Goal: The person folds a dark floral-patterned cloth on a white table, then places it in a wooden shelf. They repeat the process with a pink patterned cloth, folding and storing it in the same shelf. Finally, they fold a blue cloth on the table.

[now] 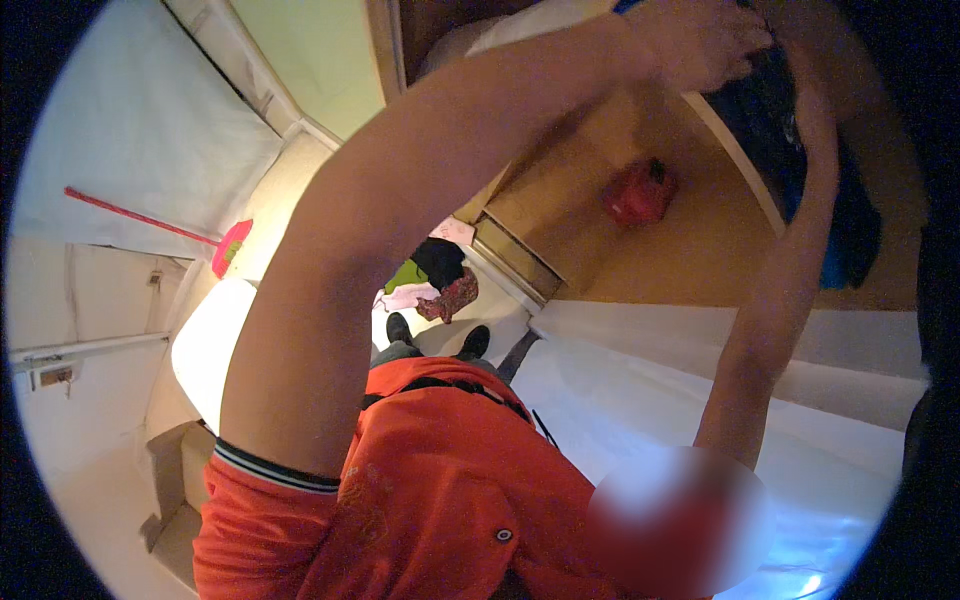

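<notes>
Both arms are raised towards a wooden cupboard at the upper right. My left hand [709,49] is at the top, its fingers bent beside dark blue fabric [757,97]; whether they grip it is not clear. My right hand [806,49] is dim and blurred near the rim, close to the same fabric, and its fingers cannot be made out. More dark and blue fabric [847,225] lies beyond my right forearm. Below my left hand, a red bundle [641,193] with a dark spot rests on the wooden surface [600,255].
Black, green, pink and patterned red cloths [450,296] lie on the floor beyond my dark shoes. A pink-red broom [229,251] with a long handle leans at the left, near a bright white shape [214,352]. A white surface [637,390] spans the lower right.
</notes>
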A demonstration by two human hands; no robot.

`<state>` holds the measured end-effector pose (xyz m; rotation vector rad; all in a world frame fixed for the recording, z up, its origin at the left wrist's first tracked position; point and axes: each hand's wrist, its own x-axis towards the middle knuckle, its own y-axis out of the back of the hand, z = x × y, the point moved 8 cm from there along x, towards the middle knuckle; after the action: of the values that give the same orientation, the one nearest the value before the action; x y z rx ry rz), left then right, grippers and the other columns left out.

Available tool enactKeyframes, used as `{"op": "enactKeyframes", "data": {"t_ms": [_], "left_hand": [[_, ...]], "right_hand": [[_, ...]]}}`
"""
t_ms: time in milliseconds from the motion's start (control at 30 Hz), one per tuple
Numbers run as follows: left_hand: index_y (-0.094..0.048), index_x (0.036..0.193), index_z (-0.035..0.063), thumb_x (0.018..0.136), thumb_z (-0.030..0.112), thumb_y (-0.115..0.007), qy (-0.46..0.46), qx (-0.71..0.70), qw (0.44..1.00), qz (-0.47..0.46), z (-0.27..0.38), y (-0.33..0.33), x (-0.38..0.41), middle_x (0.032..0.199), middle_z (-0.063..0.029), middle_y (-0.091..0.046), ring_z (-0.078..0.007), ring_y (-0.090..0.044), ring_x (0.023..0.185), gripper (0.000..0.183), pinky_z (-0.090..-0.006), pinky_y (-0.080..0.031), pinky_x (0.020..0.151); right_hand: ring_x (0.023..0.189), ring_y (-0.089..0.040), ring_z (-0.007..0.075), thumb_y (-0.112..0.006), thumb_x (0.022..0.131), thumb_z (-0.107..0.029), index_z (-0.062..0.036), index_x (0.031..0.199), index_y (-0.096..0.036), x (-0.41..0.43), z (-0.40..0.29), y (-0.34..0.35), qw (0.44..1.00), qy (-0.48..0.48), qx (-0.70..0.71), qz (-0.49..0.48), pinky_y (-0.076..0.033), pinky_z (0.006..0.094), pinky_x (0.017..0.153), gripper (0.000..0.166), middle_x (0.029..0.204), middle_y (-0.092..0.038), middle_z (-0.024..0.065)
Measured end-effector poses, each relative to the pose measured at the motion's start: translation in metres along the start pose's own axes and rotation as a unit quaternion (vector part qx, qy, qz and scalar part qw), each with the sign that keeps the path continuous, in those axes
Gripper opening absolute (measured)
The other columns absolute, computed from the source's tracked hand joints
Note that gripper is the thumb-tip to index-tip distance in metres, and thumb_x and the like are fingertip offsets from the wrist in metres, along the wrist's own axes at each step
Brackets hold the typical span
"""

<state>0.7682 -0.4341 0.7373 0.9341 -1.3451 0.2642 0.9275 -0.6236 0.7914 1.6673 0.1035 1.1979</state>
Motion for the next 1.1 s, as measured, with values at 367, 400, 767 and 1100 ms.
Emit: {"op": "enactKeyframes", "data": {"t_ms": [367, 400, 767, 1100], "left_hand": [[-0.062, 0.12, 0.0058, 0.09, 0.015, -0.055, 0.343, -0.23, 0.905, -0.097, -0.019, -0.014, -0.271, 0.096, -0.026, -0.065, -0.0422, -0.063, 0.094, 0.032, -0.0493, -0.051, 0.084], [-0.064, 0.109, 0.0015, 0.091, 0.015, -0.055, 0.39, -0.169, 0.855, -0.297, 0.008, -0.039, -0.354, 0.098, -0.0247, -0.065, -0.0417, -0.063, 0.095, 0.025, -0.0514, -0.051, 0.081], [-0.074, 0.094, 0.0015, 0.081, 0.022, -0.066, 0.724, -0.168, 0.598, -0.302, 0.213, -0.009, -0.805, 0.094, -0.0247, -0.07, -0.0413, -0.068, 0.091, 0.025, -0.0476, -0.054, 0.086], [-0.074, 0.095, -0.0011, 0.085, 0.02, -0.067, 0.923, -0.156, 0.327, -0.13, 0.257, -0.013, -0.918, 0.078, -0.0163, -0.072, -0.0217, -0.069, 0.07, 0.024, -0.0366, -0.054, 0.068]], "right_hand": [[0.11, -0.064, 0.0344, -0.048, 0.104, -0.033, -0.0072, 0.125, -0.066, -0.013, -0.11, 0.036, 0.888, 0.095, -0.427, 0.14, -0.051, 0.0431, 0.093, 0.038, 0.122, -0.069, 0.0131], [0.106, -0.066, 0.0306, -0.053, 0.102, -0.03, -0.0062, 0.121, -0.067, -0.035, -0.159, 0.056, 0.881, 0.126, -0.415, 0.19, -0.053, 0.0406, 0.09, 0.033, 0.118, -0.07, 0.0126], [0.097, -0.069, 0.0288, -0.064, 0.092, -0.013, -0.0015, 0.112, -0.069, -0.377, -0.326, -0.4, 0.843, -0.141, 0.313, -0.413, -0.054, 0.039, 0.084, 0.023, 0.105, -0.071, 0.0165], [0.097, -0.07, 0.0244, -0.069, 0.091, -0.022, -0.0018, 0.12, -0.068, -0.622, -0.293, -0.6, 0.594, -0.486, 0.292, -0.57, -0.054, 0.0362, 0.086, 0.036, 0.11, -0.072, 0.0136]]}}
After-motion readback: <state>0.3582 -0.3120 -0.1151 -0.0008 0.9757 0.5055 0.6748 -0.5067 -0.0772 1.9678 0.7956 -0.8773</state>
